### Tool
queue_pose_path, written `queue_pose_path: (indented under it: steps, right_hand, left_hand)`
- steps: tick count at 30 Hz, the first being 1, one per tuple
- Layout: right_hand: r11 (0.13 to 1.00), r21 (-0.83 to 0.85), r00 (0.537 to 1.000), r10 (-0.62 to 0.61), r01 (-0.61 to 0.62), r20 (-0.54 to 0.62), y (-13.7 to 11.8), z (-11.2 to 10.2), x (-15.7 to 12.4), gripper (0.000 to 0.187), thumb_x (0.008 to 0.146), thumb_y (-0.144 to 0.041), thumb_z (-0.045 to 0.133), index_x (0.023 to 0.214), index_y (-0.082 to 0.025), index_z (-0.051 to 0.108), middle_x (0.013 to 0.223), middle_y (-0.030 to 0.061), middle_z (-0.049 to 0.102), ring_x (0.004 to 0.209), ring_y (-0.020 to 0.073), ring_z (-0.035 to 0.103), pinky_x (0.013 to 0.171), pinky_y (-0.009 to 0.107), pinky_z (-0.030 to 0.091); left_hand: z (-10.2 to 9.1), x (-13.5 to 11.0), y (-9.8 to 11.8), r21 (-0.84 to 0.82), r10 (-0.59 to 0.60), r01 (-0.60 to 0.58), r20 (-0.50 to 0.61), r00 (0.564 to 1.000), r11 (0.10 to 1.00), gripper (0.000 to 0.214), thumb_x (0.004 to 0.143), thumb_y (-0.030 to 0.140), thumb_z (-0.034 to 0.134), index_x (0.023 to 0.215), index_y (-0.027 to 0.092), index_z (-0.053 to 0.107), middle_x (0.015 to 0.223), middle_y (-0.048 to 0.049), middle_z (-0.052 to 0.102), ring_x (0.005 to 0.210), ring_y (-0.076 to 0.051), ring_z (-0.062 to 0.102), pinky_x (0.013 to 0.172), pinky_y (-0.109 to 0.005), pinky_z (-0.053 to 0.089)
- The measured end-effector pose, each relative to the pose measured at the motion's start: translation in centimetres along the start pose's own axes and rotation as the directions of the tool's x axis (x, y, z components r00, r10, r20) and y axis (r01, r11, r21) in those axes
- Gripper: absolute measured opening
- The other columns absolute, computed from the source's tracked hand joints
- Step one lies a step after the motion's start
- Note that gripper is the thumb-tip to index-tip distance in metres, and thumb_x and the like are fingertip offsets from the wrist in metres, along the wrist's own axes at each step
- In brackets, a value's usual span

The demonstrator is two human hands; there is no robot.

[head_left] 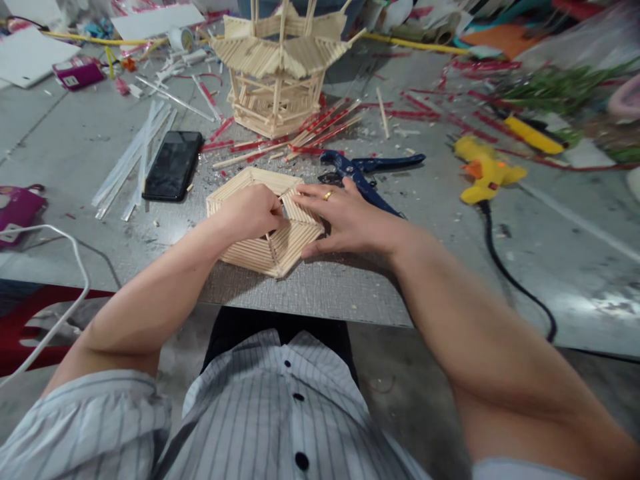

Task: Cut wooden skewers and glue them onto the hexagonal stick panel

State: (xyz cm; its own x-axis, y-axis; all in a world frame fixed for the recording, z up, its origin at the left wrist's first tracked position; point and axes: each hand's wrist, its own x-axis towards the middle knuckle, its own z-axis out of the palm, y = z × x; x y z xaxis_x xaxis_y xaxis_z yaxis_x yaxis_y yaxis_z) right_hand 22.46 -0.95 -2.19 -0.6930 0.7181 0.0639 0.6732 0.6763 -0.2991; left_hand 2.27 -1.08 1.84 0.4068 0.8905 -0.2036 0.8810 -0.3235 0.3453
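Panel [287, 247]: lies flat on the tabletop [435, 193], close to the near edge and about midway along it – a many-sided piece of pale slats [245, 253] under both hands.
Done: the slats run in rows along the sides that show, meeting at seams toward the corners; this part looks nearly complete.
Left: a gap shows at the panel's middle, partly hidden by the fingers, so the centre seems the unfinished part; how much is wanting cannot be told.
Left hand [253, 210]: curled over the middle, fingertips drawn together at the gap; whether they pinch a slat or only press, I cannot tell.
Right hand [345, 217]: spread and loose, not clenched – fingers on the panel's right side, thumb at its near right corner, seemingly steadying it.
Tower [283, 57]: stands upright toward the far edge, of similar sticks, with a flared roof and posts running out of view.
Cutter [360, 177]: just beyond the right hand, handles apart, untouched.
Glue gun [485, 173]: toward the right edge, lying free of both hands.
Phone [173, 167]: left of the panel, beside clear strips [133, 160].
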Motion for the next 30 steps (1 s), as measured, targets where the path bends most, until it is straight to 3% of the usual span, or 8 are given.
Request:
queue_pose_path:
  steps: [16,30]
  right_hand:
    - [1.0,0.009,1.0,0.016,-0.016,0.007,-0.06,-0.04,0.0,0.083,0.066,-0.06,0.072,0.139,-0.029,0.046,0.15,0.0134,0.038,0.135,0.0379,0.036,0.107,0.068,0.022]
    - [0.998,0.02,0.996,0.052,-0.053,0.072,-0.57,-0.44,0.12,0.089,0.068,-0.058,0.071,0.143,-0.021,0.042,0.151,0.0181,0.034,0.137,0.0393,0.033,0.106,0.072,0.014]
  left_hand:
    - [0.52,0.13,-0.31,0.088,0.028,-0.026,-0.017,0.999,0.996,0.025,0.077,0.034,0.056,0.082,0.02,0.075,0.066,-0.003,0.068,0.062,-0.015,0.056,0.057,-0.027,0.032]
    - [0.2,0.04,-0.63,0.068,0.033,-0.035,0.029,0.999,0.997,0.027,0.078,0.033,0.055,0.07,0.016,0.074,0.054,-0.0005,0.059,0.051,-0.01,0.044,0.053,-0.025,0.027]
